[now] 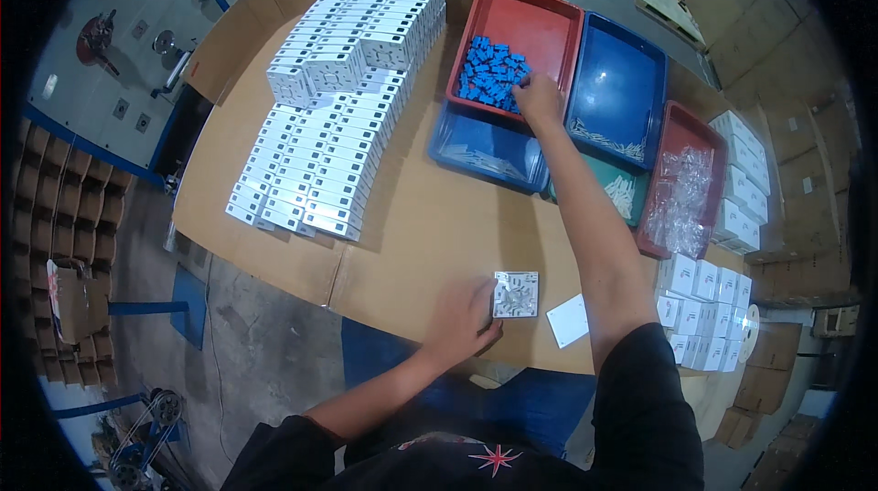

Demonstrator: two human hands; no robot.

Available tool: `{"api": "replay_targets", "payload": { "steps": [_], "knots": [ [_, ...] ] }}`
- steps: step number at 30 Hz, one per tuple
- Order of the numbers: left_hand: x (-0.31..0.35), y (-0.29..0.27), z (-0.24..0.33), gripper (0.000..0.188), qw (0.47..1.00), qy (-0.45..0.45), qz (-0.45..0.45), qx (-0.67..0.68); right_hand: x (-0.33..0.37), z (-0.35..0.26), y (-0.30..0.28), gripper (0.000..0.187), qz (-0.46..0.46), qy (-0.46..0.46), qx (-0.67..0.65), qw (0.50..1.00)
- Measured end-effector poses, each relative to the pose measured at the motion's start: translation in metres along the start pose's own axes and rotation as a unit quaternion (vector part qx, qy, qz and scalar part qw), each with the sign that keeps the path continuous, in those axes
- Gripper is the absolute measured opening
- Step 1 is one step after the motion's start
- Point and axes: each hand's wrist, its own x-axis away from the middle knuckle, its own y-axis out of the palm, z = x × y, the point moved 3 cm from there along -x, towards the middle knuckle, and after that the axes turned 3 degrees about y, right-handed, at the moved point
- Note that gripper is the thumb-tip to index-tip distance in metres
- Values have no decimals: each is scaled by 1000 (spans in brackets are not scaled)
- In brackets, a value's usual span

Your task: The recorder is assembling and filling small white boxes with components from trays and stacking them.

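At the near edge of the cardboard-topped table lies a small square white housing (516, 294) with silvery, see-through-looking parts in its middle. My left hand (462, 319), slightly blurred, has its fingers and thumb at the housing's left edge, closed on it. Stretched far forward, my right hand (538, 98) reaches into the red tray (540, 11) on the right side of a pile of small blue blocks (492, 72). Its fingers are pinched together at the pile, and what is between them is hidden. A flat white plate (568, 321) rests beside the housing, under my right forearm.
Stacked white square units (320, 139) fill the table's left part. Around the red tray stand a blue tray (617, 61), a lower blue tray (485, 148), a green tray (622, 189) with white pieces, and a red tray (684, 189) of clear parts. White boxes (700, 313) stand at right.
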Motion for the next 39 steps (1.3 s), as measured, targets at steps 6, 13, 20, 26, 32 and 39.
{"api": "replay_targets", "payload": {
  "steps": [6,13,20,26,32,39],
  "knots": [
    [-6,-1,0,73,1000,12,15,2,-6,8,-7,28,30,-7,-61,998],
    [5,-3,4,75,1000,5,15,-21,50,-2,-47,32,51,-72,-225,970],
    [11,6,-1,77,1000,-11,8,-13,202,7,-98,33,-9,-67,-315,947],
    [2,8,-5,78,1000,4,15,-18,291,22,-111,42,-27,-68,-289,955],
    [2,11,-2,77,998,20,40,-44,340,53,-86,30,-60,44,-361,930],
    [8,11,1,78,996,37,60,-53,356,59,-86,26,-118,101,-372,915]
  ]
}}
